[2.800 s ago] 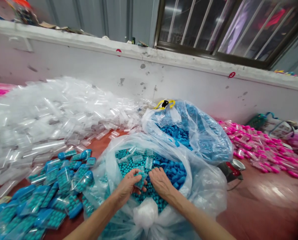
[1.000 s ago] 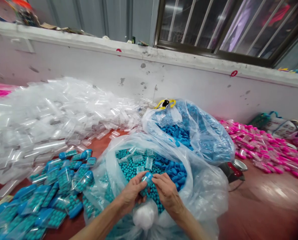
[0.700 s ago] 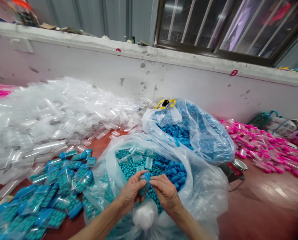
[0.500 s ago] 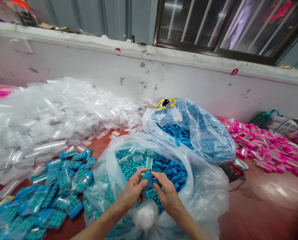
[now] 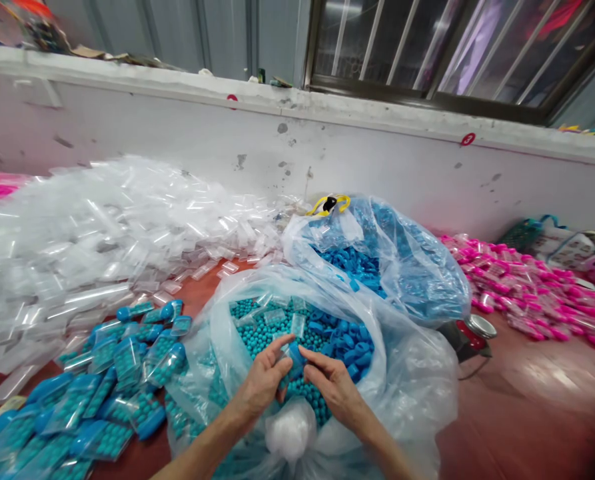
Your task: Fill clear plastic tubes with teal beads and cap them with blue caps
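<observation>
Left hand [image 5: 261, 385] curls closed around one small clear tube [image 5: 288, 368], while the right hand [image 5: 333, 388] pinches the single blue cap [image 5: 296, 352] on the tube's upper end between thumb and fingertips. Both hands meet over the open mouth of the front bag [image 5: 417, 393], just above its teal beads [image 5: 257, 333]. The tube's long axis is tilted, running from low by the left palm up and away from the person, with the cap end pointing far and slightly right. Fingers hide most of its body. Two plastic bags stand open on the table [image 5: 527, 400]: the front one, with about four empty tubes lying on the beads, and the rear bag [image 5: 417, 267] of blue pieces, touching it from behind. Three heaps lie around, each too many to count: clear empty tubes [image 5: 102, 227] at left, filled blue tubes [image 5: 102, 393] at lower left, pink tubes [image 5: 527, 300] at right.
</observation>
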`<move>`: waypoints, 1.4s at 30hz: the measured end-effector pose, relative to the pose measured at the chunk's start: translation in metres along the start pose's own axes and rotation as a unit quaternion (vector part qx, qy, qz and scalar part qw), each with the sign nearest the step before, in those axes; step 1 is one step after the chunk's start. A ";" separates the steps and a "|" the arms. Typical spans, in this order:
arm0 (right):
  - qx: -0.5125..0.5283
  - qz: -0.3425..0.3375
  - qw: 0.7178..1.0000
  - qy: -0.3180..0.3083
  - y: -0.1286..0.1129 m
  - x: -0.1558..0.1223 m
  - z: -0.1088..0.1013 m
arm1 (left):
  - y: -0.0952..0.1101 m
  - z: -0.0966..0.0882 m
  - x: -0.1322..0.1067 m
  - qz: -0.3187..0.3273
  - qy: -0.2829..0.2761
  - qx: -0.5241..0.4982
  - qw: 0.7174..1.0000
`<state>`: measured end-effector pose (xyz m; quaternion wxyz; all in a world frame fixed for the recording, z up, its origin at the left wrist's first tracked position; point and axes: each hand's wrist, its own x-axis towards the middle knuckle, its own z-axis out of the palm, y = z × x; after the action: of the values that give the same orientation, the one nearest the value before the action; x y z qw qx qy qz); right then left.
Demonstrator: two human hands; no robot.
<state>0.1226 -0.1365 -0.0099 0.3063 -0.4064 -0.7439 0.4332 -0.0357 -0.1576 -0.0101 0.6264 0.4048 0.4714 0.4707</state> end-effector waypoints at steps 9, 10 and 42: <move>-0.023 -0.025 0.999 -0.002 -0.001 0.005 -0.003 | -0.006 -0.004 0.005 0.030 -0.001 0.036 0.999; -0.013 -0.022 1.000 -0.003 -0.001 0.006 -0.004 | -0.005 -0.004 0.004 0.018 -0.015 0.031 0.999; 0.062 0.046 0.997 -0.011 0.009 0.000 -0.003 | -0.003 0.000 -0.005 -0.065 -0.024 -0.006 0.998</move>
<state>0.1278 -0.1325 -0.0172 0.3023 -0.4159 -0.6994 0.4964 -0.0361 -0.1627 -0.0117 0.6692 0.3805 0.4786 0.4223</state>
